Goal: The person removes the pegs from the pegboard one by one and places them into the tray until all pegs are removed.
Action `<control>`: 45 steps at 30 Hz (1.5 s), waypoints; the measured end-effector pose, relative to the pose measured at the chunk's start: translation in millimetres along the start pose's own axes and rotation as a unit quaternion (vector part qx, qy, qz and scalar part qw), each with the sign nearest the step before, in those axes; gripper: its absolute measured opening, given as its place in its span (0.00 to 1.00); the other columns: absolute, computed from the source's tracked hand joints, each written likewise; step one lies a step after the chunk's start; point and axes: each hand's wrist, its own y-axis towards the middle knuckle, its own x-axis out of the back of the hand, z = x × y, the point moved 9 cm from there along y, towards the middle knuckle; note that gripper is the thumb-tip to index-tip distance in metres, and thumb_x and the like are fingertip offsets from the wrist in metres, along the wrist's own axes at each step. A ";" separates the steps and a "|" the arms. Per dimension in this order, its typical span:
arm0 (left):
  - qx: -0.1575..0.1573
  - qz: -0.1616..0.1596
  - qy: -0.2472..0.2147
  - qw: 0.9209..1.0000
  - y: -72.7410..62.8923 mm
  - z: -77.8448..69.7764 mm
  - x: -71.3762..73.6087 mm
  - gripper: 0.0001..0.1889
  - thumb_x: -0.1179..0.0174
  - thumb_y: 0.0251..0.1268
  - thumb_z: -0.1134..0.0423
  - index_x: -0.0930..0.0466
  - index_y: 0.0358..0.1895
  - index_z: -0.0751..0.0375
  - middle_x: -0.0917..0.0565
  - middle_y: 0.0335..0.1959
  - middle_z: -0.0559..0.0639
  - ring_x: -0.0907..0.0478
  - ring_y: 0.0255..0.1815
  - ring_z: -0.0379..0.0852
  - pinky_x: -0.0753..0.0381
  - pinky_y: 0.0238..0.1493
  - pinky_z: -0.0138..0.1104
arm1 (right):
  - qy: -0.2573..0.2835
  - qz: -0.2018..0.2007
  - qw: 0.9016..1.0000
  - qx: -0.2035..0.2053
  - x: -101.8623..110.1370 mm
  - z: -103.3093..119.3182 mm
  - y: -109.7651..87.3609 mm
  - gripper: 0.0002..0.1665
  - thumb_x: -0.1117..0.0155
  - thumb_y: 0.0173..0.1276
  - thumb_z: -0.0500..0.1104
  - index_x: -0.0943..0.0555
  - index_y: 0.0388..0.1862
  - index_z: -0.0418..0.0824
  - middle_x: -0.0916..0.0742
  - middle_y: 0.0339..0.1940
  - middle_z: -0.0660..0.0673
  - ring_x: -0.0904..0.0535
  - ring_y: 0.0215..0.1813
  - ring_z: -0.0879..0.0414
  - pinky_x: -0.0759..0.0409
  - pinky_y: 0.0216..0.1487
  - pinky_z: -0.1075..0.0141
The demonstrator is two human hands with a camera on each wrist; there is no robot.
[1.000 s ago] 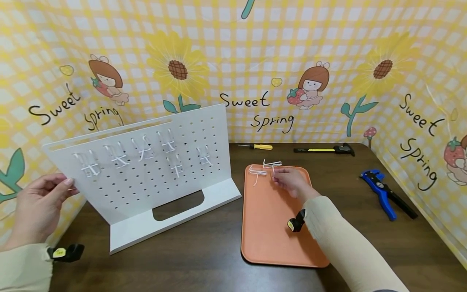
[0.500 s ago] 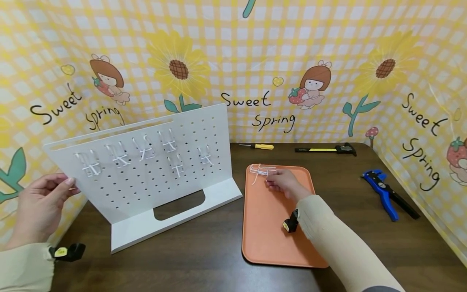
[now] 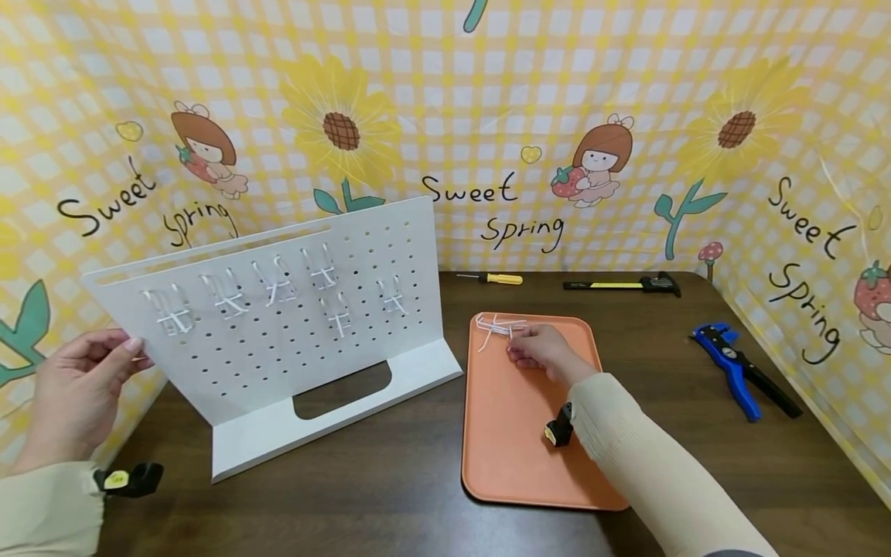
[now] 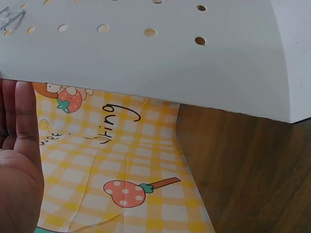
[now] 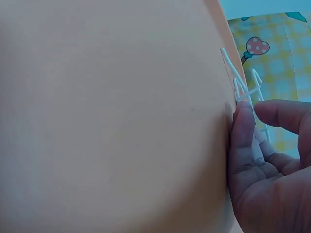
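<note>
On the left of the head view a white pegboard stands upright on its base, with several white wire hooks hanging in its holes. My left hand pinches the board's left edge between thumb and fingers. To the right, white wire hooks lie overlapping at the far left corner of an orange tray. There, my right hand pinches a wire hook between thumb and index finger, low over the tray. Its fingers partly cover that hook.
A yellow-handled screwdriver and a black caliper lie along the back of the dark wooden table. Blue and black wire-stripping pliers are at the right. Patterned cloth hangs behind and at both sides.
My right hand has moved slightly left and down, bringing its hook against the other hooks in the tray's corner. The left hand and the pegboard have stayed in place.
</note>
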 end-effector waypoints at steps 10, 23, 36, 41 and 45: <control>0.005 0.004 0.011 1.000 -1.1 -0.5 -1.0 0.04 0.40 0.69 0.81 0.17 0.41 0.74 0.17 0.35 0.54 0.16 0.32 0.43 0.14 0.37 0.27 | -0.048 0.020 0.998 0.028 -7.2 17.9 -7.5 0.10 0.41 0.77 0.37 0.21 0.48 0.29 0.13 0.34 0.43 0.19 0.32 0.58 0.16 0.36 0.69; 0.007 0.007 0.019 1.000 -1.7 0.3 -0.8 0.04 0.40 0.69 0.81 0.17 0.41 0.73 0.17 0.35 0.52 0.16 0.32 0.42 0.14 0.37 0.26 | 0.056 0.166 0.978 0.115 -101.3 125.7 -47.6 0.19 0.43 0.81 0.35 0.26 0.63 0.22 0.15 0.52 0.31 0.15 0.47 0.50 0.16 0.59 0.56; 0.001 0.010 0.024 1.000 -0.3 -0.6 -6.0 0.07 0.42 0.70 0.83 0.17 0.41 0.72 0.17 0.36 0.52 0.17 0.33 0.42 0.14 0.37 0.26 | 0.125 0.232 0.959 0.107 -165.2 179.1 -66.1 0.12 0.41 0.81 0.36 0.22 0.56 0.30 0.14 0.46 0.37 0.15 0.41 0.54 0.14 0.49 0.65; -0.003 0.010 0.015 1.000 -0.2 -0.3 -5.9 0.05 0.41 0.69 0.82 0.17 0.40 0.73 0.17 0.35 0.53 0.17 0.32 0.42 0.14 0.37 0.26 | 0.142 0.238 0.955 0.104 -178.5 184.8 -66.4 0.14 0.43 0.81 0.35 0.23 0.58 0.28 0.14 0.44 0.38 0.14 0.40 0.55 0.13 0.48 0.65; -0.007 0.014 0.010 1.000 -1.6 -1.3 -4.5 0.06 0.41 0.69 0.82 0.17 0.40 0.73 0.17 0.35 0.52 0.16 0.32 0.42 0.14 0.36 0.26 | 0.150 0.243 0.954 0.090 -190.2 184.7 -67.0 0.18 0.43 0.81 0.36 0.24 0.63 0.26 0.14 0.40 0.41 0.15 0.39 0.54 0.13 0.47 0.66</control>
